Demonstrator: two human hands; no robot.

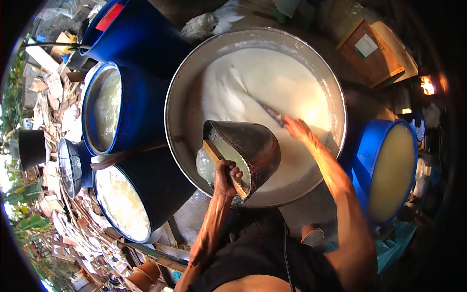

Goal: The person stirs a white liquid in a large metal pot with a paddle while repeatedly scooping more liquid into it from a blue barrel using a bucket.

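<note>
A large round metal vat [176,104] holds a whitish liquid [287,73]. My left hand [227,177] is wrapped round the wooden crossbar [214,152] of a dark bucket [255,146]. The bucket is tilted over the vat's near left side, with cloudy liquid inside and at its mouth. My right hand [297,129] is closed on the end of a stick [266,108], whose far end dips into the liquid, where the surface is swirled.
Blue barrels with pale contents [99,141] stand at the left, and another blue barrel [362,170] at the right. A wooden box [372,51] lies at the upper right, near a small fire [427,85]. Scrap wood [56,87] covers the far left. A small cup-like container [313,236] sits below the vat.
</note>
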